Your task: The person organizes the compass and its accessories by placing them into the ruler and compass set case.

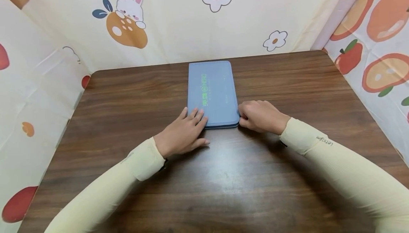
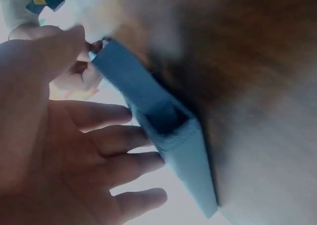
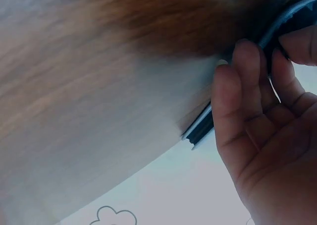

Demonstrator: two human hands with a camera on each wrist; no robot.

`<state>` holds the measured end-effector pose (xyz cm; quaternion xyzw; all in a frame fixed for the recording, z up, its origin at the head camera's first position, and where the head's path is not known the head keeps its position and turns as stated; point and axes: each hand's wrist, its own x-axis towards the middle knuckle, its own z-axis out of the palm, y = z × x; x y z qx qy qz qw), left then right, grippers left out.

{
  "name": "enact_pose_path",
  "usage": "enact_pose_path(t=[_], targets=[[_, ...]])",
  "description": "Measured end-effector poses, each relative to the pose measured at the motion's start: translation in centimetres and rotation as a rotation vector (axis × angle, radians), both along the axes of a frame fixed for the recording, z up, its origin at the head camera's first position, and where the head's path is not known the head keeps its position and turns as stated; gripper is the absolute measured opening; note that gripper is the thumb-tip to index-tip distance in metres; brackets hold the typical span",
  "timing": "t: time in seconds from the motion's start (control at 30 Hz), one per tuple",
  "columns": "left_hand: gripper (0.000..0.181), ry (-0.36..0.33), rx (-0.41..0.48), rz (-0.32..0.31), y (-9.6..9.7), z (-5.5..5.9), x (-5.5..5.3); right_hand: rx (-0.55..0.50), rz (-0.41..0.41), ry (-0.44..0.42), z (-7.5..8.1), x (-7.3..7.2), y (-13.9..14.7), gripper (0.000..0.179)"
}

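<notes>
A flat blue case [image 1: 214, 87] with green HERO lettering lies lengthwise on the table. My left hand [image 1: 183, 133] rests on its near left corner, fingers spread and thumb apart. In the left wrist view, those straight fingers lie against the near end of the case [image 2: 190, 170], which has a dark gap in it. At the near right corner is my right hand [image 1: 262, 116], its fingers curled. The right wrist view has its thumb and forefinger pinching a small dark tab, seemingly a zipper pull [image 3: 283, 51], at the case's dark edge.
The brown wooden table [image 1: 134, 98] carries the case near its back edge. Behind it hangs a cream curtain [image 1: 179, 20] with a rabbit and flowers. A fruit-patterned curtain [image 1: 377, 48] stands along the right side, with similar cloth at the left.
</notes>
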<state>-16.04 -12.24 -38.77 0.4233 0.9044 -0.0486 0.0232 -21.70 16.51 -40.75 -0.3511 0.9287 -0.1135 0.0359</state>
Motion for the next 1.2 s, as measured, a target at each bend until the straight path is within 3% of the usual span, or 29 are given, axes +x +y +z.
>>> enact_pose_path(t=[0.17, 0.37, 0.47, 0.53, 0.67, 0.83, 1.03, 1.2], targets=[[0.06, 0.018, 0.055, -0.08, -0.5, -0.1, 1.2, -0.01, 0.006, 0.017, -0.2, 0.0, 0.3, 0.03], [0.059, 0.039, 0.13, -0.184, -0.1, -0.3, 3.6, -0.024, 0.002, 0.055, -0.3, -0.1, 1.1, 0.029], [0.058, 0.019, 0.196, -0.221, -0.3, -0.3, 4.0, -0.03, -0.008, 0.075, -0.3, -0.3, 1.4, 0.029], [0.062, 0.016, 0.215, -0.234, -0.8, -0.2, 3.5, -0.034, -0.011, 0.078, -0.3, -0.4, 1.5, 0.029], [0.076, 0.017, 0.139, -0.218, -1.9, -0.4, 1.1, -0.035, -0.03, 0.056, -0.3, -0.6, 1.9, 0.028], [0.072, 0.043, 0.043, -0.264, -2.1, -0.8, -1.1, -0.053, -0.053, 0.029, -0.2, -0.4, 2.1, 0.025], [0.062, 0.189, 0.013, -0.36, -0.8, -1.3, -1.8, -0.074, -0.101, 0.015, 0.1, -1.1, 2.5, 0.018], [0.056, 0.23, 0.097, -0.31, 1.1, -1.8, -2.0, -0.079, -0.151, 0.008, 0.4, -2.2, 3.3, 0.013]])
